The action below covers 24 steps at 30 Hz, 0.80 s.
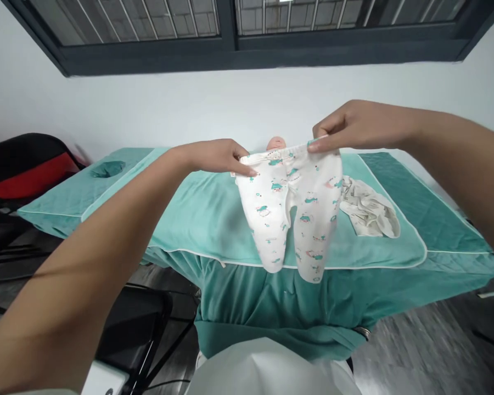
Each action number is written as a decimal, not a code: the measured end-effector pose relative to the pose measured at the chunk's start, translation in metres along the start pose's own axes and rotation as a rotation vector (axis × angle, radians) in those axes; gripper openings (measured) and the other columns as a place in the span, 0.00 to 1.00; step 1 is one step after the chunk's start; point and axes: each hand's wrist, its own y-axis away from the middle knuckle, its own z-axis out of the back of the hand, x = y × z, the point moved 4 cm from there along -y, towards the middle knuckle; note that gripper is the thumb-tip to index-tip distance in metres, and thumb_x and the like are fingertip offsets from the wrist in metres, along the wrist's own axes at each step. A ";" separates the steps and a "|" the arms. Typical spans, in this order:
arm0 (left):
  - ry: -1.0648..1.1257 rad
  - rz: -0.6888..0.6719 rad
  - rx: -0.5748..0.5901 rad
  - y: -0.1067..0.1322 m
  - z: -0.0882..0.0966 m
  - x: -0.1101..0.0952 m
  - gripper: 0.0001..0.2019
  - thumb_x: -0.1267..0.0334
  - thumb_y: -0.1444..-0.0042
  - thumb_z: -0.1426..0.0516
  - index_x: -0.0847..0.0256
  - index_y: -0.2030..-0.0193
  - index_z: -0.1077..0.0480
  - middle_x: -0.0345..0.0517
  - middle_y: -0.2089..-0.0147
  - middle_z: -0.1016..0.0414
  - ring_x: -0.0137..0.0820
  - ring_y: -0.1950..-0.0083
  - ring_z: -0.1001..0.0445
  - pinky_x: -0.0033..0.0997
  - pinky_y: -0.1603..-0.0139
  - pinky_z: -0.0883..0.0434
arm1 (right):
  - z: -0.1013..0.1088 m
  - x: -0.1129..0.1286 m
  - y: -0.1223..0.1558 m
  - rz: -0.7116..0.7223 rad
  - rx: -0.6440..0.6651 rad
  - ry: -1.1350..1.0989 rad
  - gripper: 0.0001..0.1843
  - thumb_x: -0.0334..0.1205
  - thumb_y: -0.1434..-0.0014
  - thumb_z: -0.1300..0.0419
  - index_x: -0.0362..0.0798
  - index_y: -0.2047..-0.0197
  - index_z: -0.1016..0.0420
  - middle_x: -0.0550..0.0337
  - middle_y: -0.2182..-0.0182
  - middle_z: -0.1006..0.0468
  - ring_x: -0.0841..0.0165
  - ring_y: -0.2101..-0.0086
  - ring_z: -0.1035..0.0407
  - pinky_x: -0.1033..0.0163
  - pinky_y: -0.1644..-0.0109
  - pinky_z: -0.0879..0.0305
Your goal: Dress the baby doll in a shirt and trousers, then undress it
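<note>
white wall (148, 104), dark-framed window (230, 46), grey floor (415, 351)

Teal padded mat (197, 219) over a teal-draped table, under and behind both hands. Crumpled cream garment (368, 211) on the mat, just below the right hand (354, 126). Doll head (276, 144) between the hands, farther back. Dark teal cloth wad (108, 168) well to the left of the left hand (214, 156). Black-and-red seat (28, 164) further left. Black chair (135, 323) below the left hand, on the grey floor (415, 351). White wall (148, 104) and barred window (230, 38) above the hands.
</note>
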 end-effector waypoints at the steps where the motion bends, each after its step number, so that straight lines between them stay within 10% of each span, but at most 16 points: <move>1: -0.018 0.028 0.048 -0.001 -0.002 0.007 0.14 0.50 0.56 0.33 0.57 0.76 0.27 0.41 0.74 0.29 0.36 0.65 0.24 0.31 0.66 0.29 | -0.003 -0.009 -0.003 -0.003 0.026 -0.009 0.27 0.64 0.42 0.37 0.46 0.73 0.23 0.65 0.66 0.23 0.71 0.65 0.26 0.62 0.62 0.28; 3: -0.011 0.047 0.121 -0.001 -0.007 0.013 0.14 0.53 0.53 0.33 0.59 0.76 0.28 0.42 0.74 0.30 0.35 0.64 0.24 0.32 0.66 0.29 | -0.012 -0.023 -0.010 -0.026 0.067 -0.060 0.24 0.62 0.46 0.33 0.47 0.72 0.23 0.64 0.66 0.23 0.68 0.64 0.25 0.58 0.60 0.26; 7: 0.156 -0.062 -0.127 -0.003 -0.012 -0.001 0.13 0.52 0.46 0.36 0.60 0.70 0.29 0.44 0.70 0.29 0.36 0.61 0.23 0.34 0.62 0.27 | -0.034 -0.025 -0.027 -0.096 0.111 -0.282 0.21 0.58 0.46 0.30 0.49 0.73 0.25 0.62 0.73 0.27 0.67 0.69 0.28 0.57 0.62 0.26; 14: 0.322 -0.187 -0.268 -0.006 -0.055 -0.003 0.25 0.47 0.42 0.40 0.55 0.41 0.33 0.46 0.49 0.24 0.41 0.43 0.24 0.40 0.48 0.26 | -0.050 0.014 -0.069 0.181 -0.237 -0.918 0.17 0.50 0.33 0.41 0.49 0.69 0.36 0.63 0.67 0.31 0.70 0.61 0.30 0.56 0.48 0.26; 19: 0.245 0.028 -0.150 0.002 -0.100 0.044 0.19 0.54 0.46 0.39 0.62 0.50 0.27 0.49 0.51 0.21 0.44 0.47 0.23 0.43 0.45 0.26 | -0.061 -0.010 -0.099 0.165 -0.400 -0.980 0.18 0.56 0.33 0.44 0.53 0.67 0.41 0.62 0.61 0.29 0.67 0.53 0.30 0.57 0.45 0.27; 24: -0.025 -0.099 -0.440 0.006 -0.089 0.046 0.10 0.58 0.42 0.41 0.60 0.56 0.28 0.50 0.47 0.27 0.42 0.43 0.28 0.42 0.38 0.30 | -0.096 -0.051 -0.115 -0.059 -0.475 -0.719 0.18 0.52 0.38 0.39 0.55 0.50 0.36 0.57 0.48 0.27 0.63 0.48 0.30 0.53 0.46 0.28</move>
